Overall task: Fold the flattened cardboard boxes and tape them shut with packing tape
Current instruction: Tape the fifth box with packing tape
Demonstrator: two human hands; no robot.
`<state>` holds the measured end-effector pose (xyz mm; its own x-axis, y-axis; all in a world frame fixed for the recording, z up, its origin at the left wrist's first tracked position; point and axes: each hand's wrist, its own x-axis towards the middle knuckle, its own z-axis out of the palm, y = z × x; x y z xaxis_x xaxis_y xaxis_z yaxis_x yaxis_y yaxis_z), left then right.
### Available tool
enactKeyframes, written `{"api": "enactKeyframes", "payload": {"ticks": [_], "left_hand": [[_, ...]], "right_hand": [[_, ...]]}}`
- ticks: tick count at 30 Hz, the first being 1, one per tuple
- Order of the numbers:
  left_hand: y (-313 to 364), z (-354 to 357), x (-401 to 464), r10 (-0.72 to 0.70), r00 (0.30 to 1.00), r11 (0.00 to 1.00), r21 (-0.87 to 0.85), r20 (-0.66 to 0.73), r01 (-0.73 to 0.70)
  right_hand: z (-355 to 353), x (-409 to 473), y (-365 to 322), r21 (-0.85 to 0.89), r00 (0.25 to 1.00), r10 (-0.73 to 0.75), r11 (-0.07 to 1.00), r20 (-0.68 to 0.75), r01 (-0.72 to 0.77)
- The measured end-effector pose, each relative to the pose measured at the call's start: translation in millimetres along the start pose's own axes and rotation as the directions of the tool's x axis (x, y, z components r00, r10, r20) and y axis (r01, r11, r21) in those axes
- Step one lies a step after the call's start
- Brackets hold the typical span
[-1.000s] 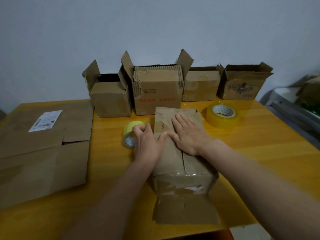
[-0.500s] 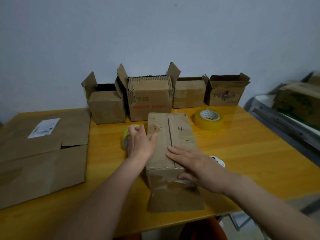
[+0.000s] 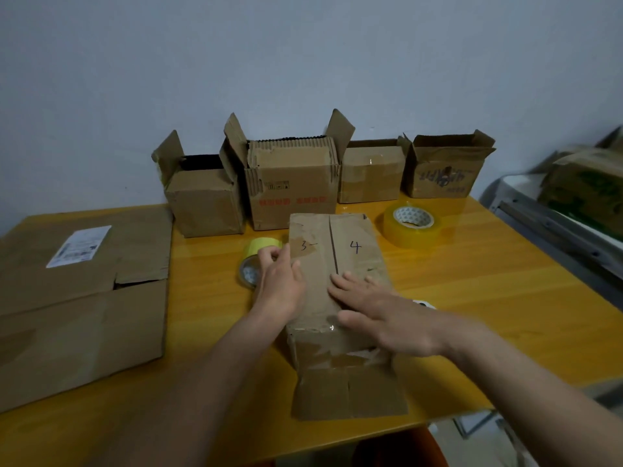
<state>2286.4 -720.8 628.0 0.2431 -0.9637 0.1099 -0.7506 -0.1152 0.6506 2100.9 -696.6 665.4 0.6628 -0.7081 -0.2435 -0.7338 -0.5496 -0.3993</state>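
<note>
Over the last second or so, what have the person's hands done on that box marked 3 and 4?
The right hand slid flat along the box top from the far end, near the numbers, back to the near end. The left hand stayed at the box's left edge, gripping the small yellow tape roll. The box, the larger tape roll and the open boxes behind stayed put.
</note>
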Motion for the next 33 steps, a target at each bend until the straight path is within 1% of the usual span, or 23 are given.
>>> {"api": "enactKeyframes", "payload": {"ticks": [2, 3, 4, 8, 11, 15, 19, 22, 24, 26, 29, 33], "left_hand": [[0, 1, 0, 0.009, 1.000, 1.000, 0.010, 0.007, -0.010], [0, 1, 0, 0.016, 1.000, 1.000, 0.017, 0.010, -0.016], [0, 1, 0, 0.021, 1.000, 0.999, 0.025, 0.011, -0.022], [-2, 0, -3, 0.054, 0.998, 0.998, 0.012, 0.022, -0.054], [-3, 2, -1, 0.056, 0.998, 0.998, 0.005, 0.016, -0.056], [-6, 7, 2, 0.057, 0.998, 0.996, 0.067, -0.012, -0.056], [-10, 11, 7, 0.073, 0.997, 0.993, 0.099, -0.030, -0.070], [-16, 15, 9, 0.074, 0.997, 0.997, 0.033, -0.034, -0.073], [-17, 16, 7, 0.093, 0.994, 0.995, -0.021, -0.050, -0.094], [-17, 17, 8, 0.092, 0.993, 0.995, -0.028, -0.068, -0.094], [-15, 16, 8, 0.087, 0.994, 0.995, -0.034, -0.072, -0.090], [-12, 12, 4, 0.016, 0.998, 0.998, -0.065, -0.065, -0.021]], "right_hand": [[14, 11, -5, -0.233, 0.995, -0.011, 0.972, -0.100, -0.013], [19, 19, -2, -0.309, 0.989, -0.010, 0.950, -0.146, -0.036], [18, 28, 2, -0.335, 0.986, 0.014, 0.940, -0.168, -0.071], [2, 69, 16, -0.303, 0.975, 0.136, 0.935, -0.176, -0.185], [-5, 97, 22, -0.313, 0.963, 0.168, 0.922, -0.210, -0.229], [-16, 129, 30, -0.301, 0.946, 0.207, 0.912, -0.249, -0.279], [-26, 155, 36, -0.266, 0.933, 0.192, 0.924, -0.304, -0.276], [-41, 172, 42, -0.227, 0.917, 0.197, 0.931, -0.346, -0.286], [-50, 180, 44, -0.197, 0.918, 0.197, 0.941, -0.345, -0.276], [-54, 189, 49, -0.178, 0.920, 0.178, 0.951, -0.349, -0.252], [-55, 198, 56, -0.213, 0.919, 0.161, 0.945, -0.358, -0.249], [-65, 209, 61, -0.224, 0.941, 0.164, 0.946, -0.295, -0.236]]}}
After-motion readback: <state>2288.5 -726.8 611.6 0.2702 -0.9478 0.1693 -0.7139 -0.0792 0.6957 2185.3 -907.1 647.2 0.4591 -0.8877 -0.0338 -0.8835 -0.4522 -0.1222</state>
